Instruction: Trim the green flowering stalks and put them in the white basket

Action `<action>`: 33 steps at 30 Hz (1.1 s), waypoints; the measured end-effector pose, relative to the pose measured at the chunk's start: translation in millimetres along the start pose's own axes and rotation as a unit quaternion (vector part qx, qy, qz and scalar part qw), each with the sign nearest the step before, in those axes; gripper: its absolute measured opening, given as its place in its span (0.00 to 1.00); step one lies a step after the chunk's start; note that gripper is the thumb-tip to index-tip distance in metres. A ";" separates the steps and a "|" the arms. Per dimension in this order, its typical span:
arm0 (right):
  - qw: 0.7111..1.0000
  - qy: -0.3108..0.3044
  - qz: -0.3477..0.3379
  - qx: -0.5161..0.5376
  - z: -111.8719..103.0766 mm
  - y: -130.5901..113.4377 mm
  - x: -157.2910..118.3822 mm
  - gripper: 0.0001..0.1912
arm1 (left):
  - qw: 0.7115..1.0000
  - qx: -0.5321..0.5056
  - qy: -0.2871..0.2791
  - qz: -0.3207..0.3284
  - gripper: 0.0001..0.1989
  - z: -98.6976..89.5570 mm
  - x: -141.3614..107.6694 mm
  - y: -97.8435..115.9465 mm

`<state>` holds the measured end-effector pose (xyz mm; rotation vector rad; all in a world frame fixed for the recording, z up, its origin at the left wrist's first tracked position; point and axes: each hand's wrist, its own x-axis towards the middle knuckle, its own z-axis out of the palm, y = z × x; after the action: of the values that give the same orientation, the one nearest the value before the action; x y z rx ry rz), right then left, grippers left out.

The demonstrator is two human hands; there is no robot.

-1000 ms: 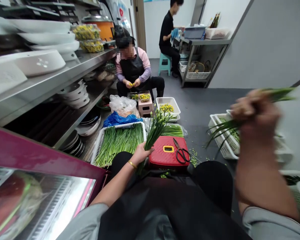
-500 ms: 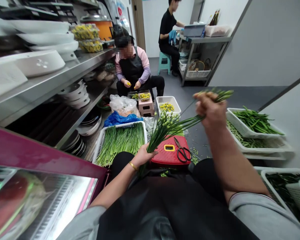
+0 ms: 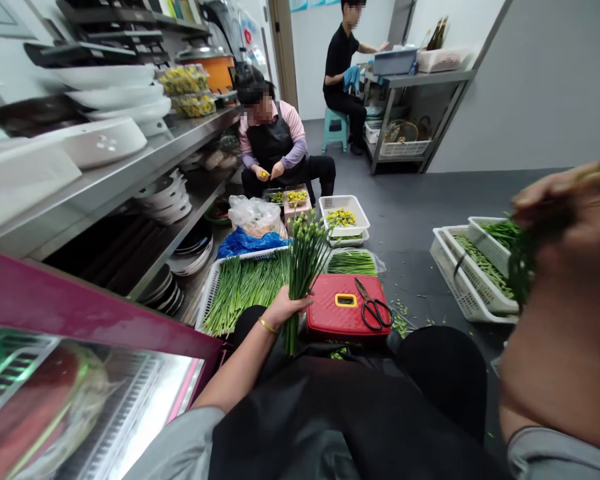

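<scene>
My left hand (image 3: 286, 308) is wrapped round an upright bunch of flowering chives (image 3: 305, 257), its pale buds at the top. At the right edge, raised and blurred, my right hand (image 3: 573, 213) is closed on some chive stems (image 3: 523, 263), partly cut off by the frame. A red case (image 3: 325, 303) lies in front of my lap, and black-handled scissors (image 3: 375, 310) rest on its lid. Left of the case, a white basket (image 3: 211, 293) is filled with long green chive stems (image 3: 250, 287).
A co-worker (image 3: 275, 133) sits ahead with yellow blossoms in hand; another person (image 3: 343, 73) sits at a steel table (image 3: 425, 80). Metal shelves (image 3: 180, 143) with dishes line the left. White baskets of green beans (image 3: 480, 267) stand on the right. Behind the case lies a chive tray (image 3: 353, 262).
My right hand has swung right, away from the bunch, taking some stems with it. The bunch in my left hand now stands more upright. The view has shifted slightly.
</scene>
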<state>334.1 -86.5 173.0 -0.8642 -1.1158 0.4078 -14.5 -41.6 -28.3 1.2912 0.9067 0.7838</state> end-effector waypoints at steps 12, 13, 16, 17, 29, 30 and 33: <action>0.958 -0.171 0.225 0.047 80.1 67.2 -46.7 0.22 | 1.000 -0.006 -0.020 -0.006 0.26 9.9 -12.0 7.9; 0.956 -0.191 0.221 0.015 90.8 69.5 -50.6 0.22 | 1.000 0.005 -0.023 -0.007 0.25 10.9 -12.5 8.6; 0.952 -0.225 0.203 -0.035 113.2 72.8 -54.9 0.23 | 0.999 0.031 -0.034 -0.007 0.25 13.0 -14.2 9.8; 0.951 -0.231 0.199 -0.043 116.4 73.1 -54.4 0.24 | 0.999 0.036 -0.034 -0.008 0.25 13.0 -14.6 9.5; 0.956 -0.143 0.249 0.065 127.7 68.7 -73.5 0.20 | 0.993 -0.040 -0.096 -0.048 0.27 8.5 -8.6 1.1; 0.956 -0.128 0.251 0.082 128.3 65.6 -71.6 0.20 | 0.992 -0.040 -0.107 -0.053 0.27 9.2 -7.9 1.3; 0.972 -0.059 0.195 0.117 114.7 51.7 -47.3 0.16 | 0.990 -0.041 -0.125 -0.056 0.28 9.2 -7.1 2.4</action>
<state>217.5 -41.1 123.7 -0.8572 -0.9786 0.9097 -9.5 -51.7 -24.6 1.2237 0.7312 0.5520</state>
